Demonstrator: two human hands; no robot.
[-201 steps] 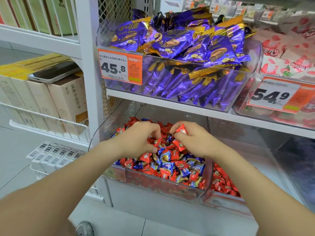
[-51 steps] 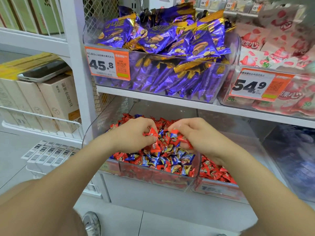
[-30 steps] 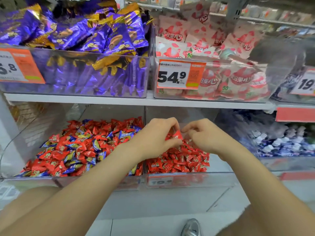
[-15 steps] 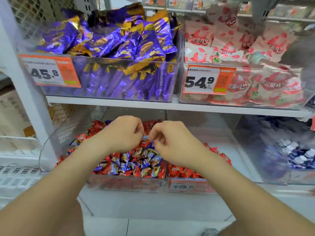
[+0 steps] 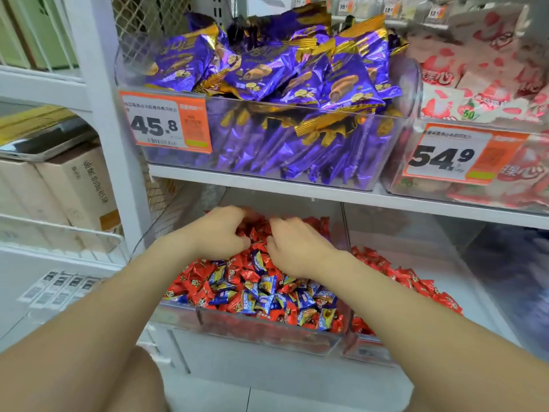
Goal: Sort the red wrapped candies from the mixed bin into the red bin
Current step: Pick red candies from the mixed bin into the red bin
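Note:
The clear mixed bin [image 5: 261,333] on the lower shelf holds a heap of red and blue wrapped candies [image 5: 252,289]. Both my hands are over the back of this heap. My left hand [image 5: 221,233] has its fingers and thumb curled round red candies at the top of the pile. My right hand [image 5: 297,248] lies beside it with curled fingers dug into the candies; its fingertips are hidden. To the right stands the red bin [image 5: 371,350], with only red candies [image 5: 416,281] in it.
Above, a bin of purple snack packs [image 5: 267,93] with a 45.8 price tag [image 5: 166,123] overhangs the lower shelf. A bin of pink-and-white packs [image 5: 475,84] is at the upper right. A white shelf post [image 5: 118,144] and cardboard boxes [image 5: 74,188] stand to the left.
Both hands carried red candies to the red bin about a second ago, came back over the mixed bin, and now reach further back into its heap. The view has swung left.

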